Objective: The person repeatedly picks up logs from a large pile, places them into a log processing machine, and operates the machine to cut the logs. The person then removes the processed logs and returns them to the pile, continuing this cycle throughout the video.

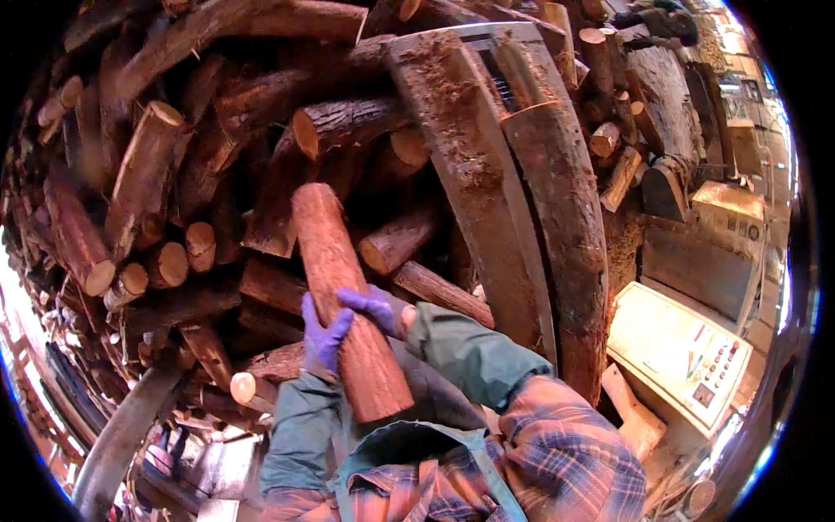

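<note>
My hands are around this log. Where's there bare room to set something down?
The control panel looks bare on its left part, between the long trunk and the buttons; whether it's level, I can't tell. It's crowded ahead and left: the log pile is jammed tight beyond the held log.

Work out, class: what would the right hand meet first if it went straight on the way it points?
The reddish-brown log: the right hand touches it and points leftward across it. Beyond, the left hand or the piled logs might come next, but depth is unclear.
</note>
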Motion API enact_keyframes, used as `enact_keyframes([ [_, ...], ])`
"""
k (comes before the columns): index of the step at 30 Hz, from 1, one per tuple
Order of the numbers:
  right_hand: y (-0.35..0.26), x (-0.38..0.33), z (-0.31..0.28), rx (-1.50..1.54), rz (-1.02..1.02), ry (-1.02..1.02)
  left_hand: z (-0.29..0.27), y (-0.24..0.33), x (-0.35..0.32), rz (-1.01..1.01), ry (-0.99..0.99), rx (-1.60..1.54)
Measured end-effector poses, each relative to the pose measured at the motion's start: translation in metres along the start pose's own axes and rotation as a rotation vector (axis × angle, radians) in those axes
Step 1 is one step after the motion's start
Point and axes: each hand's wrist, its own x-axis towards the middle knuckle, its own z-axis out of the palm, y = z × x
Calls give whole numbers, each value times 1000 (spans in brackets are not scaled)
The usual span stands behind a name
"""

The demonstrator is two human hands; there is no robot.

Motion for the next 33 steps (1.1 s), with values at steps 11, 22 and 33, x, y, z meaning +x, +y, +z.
enact_keyframes([
  [11, -283, -79, 45, -502, -690, -57, 119, 213, 13, 686, -293, -141],
  [22, -438, -31, -116, -1853, -560, 1081, 63, 58, 32, 321, -221, 204],
  [33, -332, -57, -111, -1884, -913, 993, 42, -36, -57, -143, -322, 258],
])
